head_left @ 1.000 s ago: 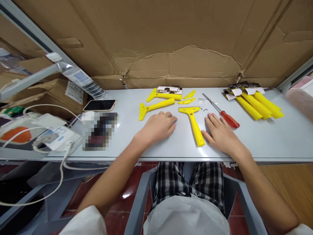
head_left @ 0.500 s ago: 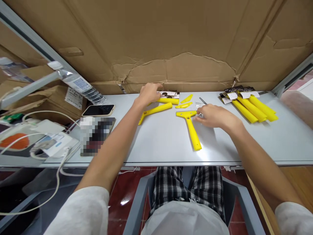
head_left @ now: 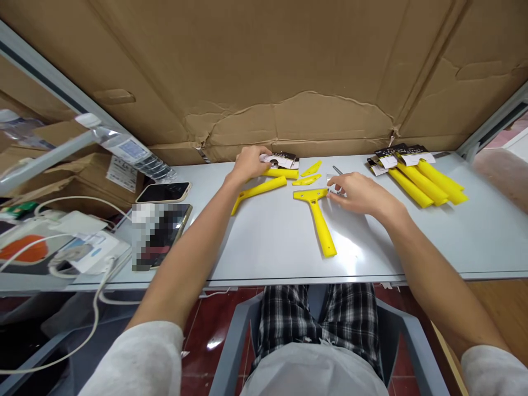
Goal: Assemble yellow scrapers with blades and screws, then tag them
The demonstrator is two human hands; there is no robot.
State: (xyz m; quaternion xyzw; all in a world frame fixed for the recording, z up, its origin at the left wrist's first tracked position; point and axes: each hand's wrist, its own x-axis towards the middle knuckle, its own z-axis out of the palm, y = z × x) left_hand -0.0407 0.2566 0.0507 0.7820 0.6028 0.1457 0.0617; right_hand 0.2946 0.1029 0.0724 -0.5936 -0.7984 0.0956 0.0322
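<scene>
My left hand (head_left: 251, 163) is at the back of the table, its fingertips pinching the edge of a white-and-black card (head_left: 282, 160) on a small stack. Below it lie a yellow tube-like handle (head_left: 286, 174) and a yellow scraper handle (head_left: 266, 188). My right hand (head_left: 357, 192) rests by the right end of a T-shaped yellow scraper (head_left: 319, 223), fingers curled together. Small dark bits show at its fingertips, too small to name. Two slim yellow pieces (head_left: 306, 180) lie between the hands. A thin grey rod (head_left: 337, 170) sticks out behind the right hand.
Several yellow handles (head_left: 418, 184) with black-and-white cards lie at the right. On the left are a phone (head_left: 163, 192), a blurred-out flat item (head_left: 163, 236), a water bottle (head_left: 127, 148) and white cables (head_left: 99, 297). A cardboard wall (head_left: 289, 71) closes the back.
My left hand has taken hold of a card, which now sits tilted on the stack. My right fingers have shifted slightly at the scraper's end. The view has moved a little.
</scene>
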